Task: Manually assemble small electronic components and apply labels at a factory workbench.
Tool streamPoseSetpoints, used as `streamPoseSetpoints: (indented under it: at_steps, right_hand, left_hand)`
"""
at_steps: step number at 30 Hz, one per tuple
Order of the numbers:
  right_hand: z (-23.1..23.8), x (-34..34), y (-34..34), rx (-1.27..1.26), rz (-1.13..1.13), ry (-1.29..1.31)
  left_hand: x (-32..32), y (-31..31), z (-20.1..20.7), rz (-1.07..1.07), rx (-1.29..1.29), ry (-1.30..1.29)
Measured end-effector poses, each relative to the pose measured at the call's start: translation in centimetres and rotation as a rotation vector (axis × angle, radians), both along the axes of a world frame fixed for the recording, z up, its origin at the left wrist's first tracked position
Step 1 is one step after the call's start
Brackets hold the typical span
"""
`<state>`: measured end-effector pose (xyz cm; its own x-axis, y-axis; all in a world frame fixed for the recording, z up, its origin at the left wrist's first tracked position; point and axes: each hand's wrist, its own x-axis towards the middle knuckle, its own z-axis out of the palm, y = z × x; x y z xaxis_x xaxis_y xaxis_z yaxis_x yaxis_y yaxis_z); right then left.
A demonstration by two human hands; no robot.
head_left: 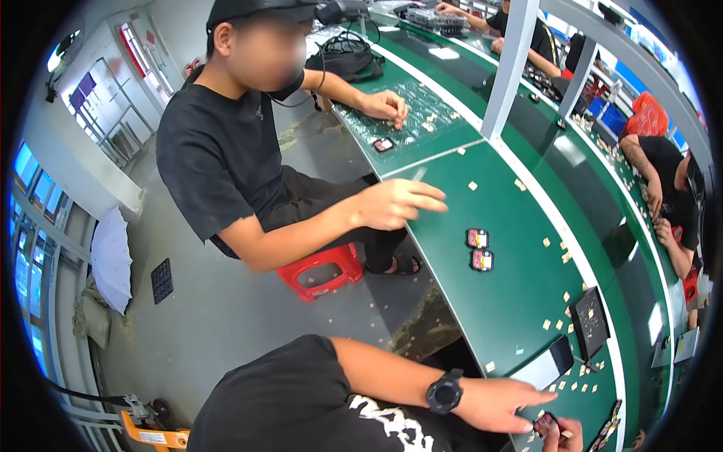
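Near the lower right, my left hand (493,405), with a black watch (444,392) on its wrist, reaches over the green table. Its index finger and thumb are stretched out apart, with nothing seen between them. My right hand (562,434) pinches a small dark case (544,422) with a reddish face just below the left fingertips; the frame's lower edge cuts off part of this hand. Whether the left thumb touches the case I cannot tell. Beyond the left hand lie a white-and-black box (544,364) and a shallow black tray (590,322), with small beige chips (559,325) scattered around them.
Two small black cases with red-and-white labels (477,239) lie farther up the green table (497,203). A co-worker in black (226,143) sits at the far left on a red stool (324,271), one hand (399,203) over the edge. A grey post (509,71) rises behind.
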<state>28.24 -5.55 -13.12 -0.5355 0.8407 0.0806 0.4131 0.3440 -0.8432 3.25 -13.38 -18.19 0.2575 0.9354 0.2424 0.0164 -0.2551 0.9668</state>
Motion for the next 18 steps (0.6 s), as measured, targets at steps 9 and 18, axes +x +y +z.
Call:
streamPoseSetpoints:
  at_steps: [9,18]
  right_hand:
    - [-0.6,-5.6,-0.6,-0.112,0.075,-0.001]
    - [-0.6,-7.9,-2.7,-0.442,-0.031,0.119]
  left_hand:
    - [-1.2,1.0,-0.4,-0.094,-0.381,-0.425]
    - [-1.8,0.3,-2.9,0.035,-0.232,-0.387]
